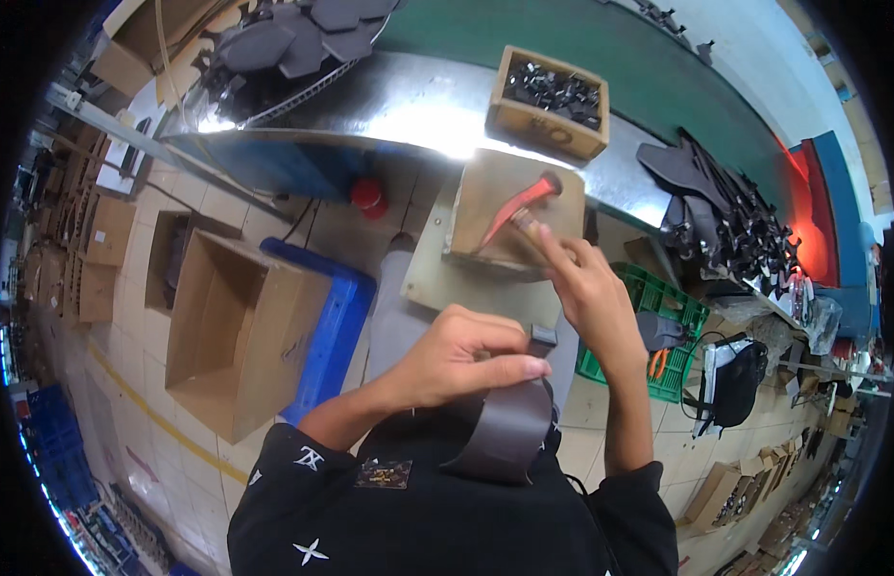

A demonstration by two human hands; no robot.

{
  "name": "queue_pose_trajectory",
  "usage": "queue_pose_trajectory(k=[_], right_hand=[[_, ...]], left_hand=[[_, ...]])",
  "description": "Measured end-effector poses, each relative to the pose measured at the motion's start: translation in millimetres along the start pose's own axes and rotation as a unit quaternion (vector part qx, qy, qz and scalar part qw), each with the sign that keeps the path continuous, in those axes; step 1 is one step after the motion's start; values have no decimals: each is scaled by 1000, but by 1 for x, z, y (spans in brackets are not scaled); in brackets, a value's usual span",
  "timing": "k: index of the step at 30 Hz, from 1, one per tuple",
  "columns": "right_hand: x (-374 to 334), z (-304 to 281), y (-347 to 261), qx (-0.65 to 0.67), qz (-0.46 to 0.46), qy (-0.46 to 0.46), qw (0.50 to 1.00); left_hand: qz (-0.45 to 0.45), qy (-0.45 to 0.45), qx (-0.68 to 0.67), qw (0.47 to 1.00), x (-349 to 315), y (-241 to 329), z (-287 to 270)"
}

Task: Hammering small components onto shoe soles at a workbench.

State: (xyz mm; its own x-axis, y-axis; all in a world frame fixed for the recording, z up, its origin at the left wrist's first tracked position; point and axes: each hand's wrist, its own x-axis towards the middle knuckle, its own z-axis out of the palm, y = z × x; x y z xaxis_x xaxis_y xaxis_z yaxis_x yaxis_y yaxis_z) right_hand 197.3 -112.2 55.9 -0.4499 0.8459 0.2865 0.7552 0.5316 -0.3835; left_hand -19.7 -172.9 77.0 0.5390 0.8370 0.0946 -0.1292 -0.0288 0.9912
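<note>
My right hand (593, 293) is closed round the wooden handle of a hammer (520, 205). The hammer's red head is curved and tapers to a point, and its dark round face rests on or just over a wooden block (485, 182). In my left hand (466, 357), thumb and fingers pinch a dark brown, leather-like strip (507, 432) that bends down in front of my body. A small grey metal piece (541, 336) shows at the strip's upper end, close to my fingertips. Beyond the block, a wooden box (548, 132) holds many small black pieces.
A metal-edged bench (409, 101) runs along the far side, with dark flat pieces (274, 43) heaped at left and more dark pieces (697, 178) at right. An open carton (289, 336) sits by a blue pallet (346, 307). To my right is a green crate (692, 317).
</note>
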Motion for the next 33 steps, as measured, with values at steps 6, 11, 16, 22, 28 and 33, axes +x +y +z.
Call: queue_pose_trajectory(k=[6,11,16,22,28,33], right_hand=[[-11,-37,-22,439,-151,-135,876],[-7,-41,-32,483,-195,-140,842],[1,-44,-49,523,-333,-164,767],[-1,-46,-55,516,-343,-201,759],[-7,-40,-46,502,-322,-225,770],[-16,-28,-37,565,-181,-173,786]], left_hand=[[-1,-3,-102,995,-15,2,15],[-29,-155,-147,976,-12,2,14],[21,-247,-173,953,-16,3,17],[65,-239,-178,952,-27,5,20],[61,-197,-138,969,-34,-1,19],[54,-113,-118,985,-37,6,16]])
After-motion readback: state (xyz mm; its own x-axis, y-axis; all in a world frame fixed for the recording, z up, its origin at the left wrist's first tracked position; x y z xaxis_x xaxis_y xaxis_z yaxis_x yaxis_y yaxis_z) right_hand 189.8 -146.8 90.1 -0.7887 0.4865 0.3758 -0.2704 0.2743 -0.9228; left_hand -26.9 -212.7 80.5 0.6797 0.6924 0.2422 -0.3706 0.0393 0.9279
